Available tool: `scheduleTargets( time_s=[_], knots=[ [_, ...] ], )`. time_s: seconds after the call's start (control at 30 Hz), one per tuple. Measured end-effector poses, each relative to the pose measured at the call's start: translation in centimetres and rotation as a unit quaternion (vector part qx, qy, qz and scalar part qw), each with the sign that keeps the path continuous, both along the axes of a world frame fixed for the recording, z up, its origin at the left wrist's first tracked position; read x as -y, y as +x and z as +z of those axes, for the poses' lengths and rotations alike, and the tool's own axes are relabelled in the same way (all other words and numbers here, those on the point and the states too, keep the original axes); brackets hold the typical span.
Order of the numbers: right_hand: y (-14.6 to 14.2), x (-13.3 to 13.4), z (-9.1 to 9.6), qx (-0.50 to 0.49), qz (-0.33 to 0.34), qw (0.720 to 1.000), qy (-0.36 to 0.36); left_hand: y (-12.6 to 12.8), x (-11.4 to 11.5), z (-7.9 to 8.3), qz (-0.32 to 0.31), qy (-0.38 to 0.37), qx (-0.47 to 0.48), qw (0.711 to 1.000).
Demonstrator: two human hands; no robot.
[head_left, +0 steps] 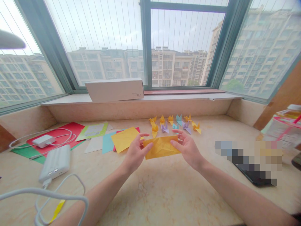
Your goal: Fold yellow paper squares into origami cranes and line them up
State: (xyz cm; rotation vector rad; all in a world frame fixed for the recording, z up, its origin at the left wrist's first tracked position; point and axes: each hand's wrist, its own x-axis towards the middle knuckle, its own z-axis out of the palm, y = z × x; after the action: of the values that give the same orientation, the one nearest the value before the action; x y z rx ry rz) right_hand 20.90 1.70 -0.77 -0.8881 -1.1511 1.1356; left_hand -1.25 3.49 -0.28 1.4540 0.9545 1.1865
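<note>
A folded sheet of orange-yellow paper (pixel 161 147) is held up over the marble counter (pixel 164 194) between both hands. My left hand (pixel 135 153) pinches its left end, thumb on top. My right hand (pixel 187 146) grips its right end with fingers curled round the edge. Just behind the paper stands a cluster of several small folded paper cranes (pixel 175 124) in yellow, orange, blue and purple. A loose yellow sheet (pixel 125 139) lies to the left of my left hand.
Coloured sheets (pixel 68 131) in red, green, white and blue lie at the left with a white charger (pixel 44 141). A white power bank (pixel 55 162) and cables sit at near left. A white box (pixel 114 89) rests on the windowsill. A dark phone (pixel 255 177) lies at right.
</note>
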Motion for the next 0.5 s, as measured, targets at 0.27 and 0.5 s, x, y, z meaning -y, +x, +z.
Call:
scheduleTargets(
  time_s=[0.27, 0.5],
  knots=[
    [0.08, -0.67, -0.71, 0.013, -0.054, 0.998, 0.025, -0.31, -0.75, -0.13, 0.052, 0.037, -0.052, 0.997],
    [0.80, -0.75, -0.37, 0.050, -0.136, 0.987, 0.074, -0.49, -0.75, 0.11, 0.081, -0.010, -0.089, 0.993]
  ],
)
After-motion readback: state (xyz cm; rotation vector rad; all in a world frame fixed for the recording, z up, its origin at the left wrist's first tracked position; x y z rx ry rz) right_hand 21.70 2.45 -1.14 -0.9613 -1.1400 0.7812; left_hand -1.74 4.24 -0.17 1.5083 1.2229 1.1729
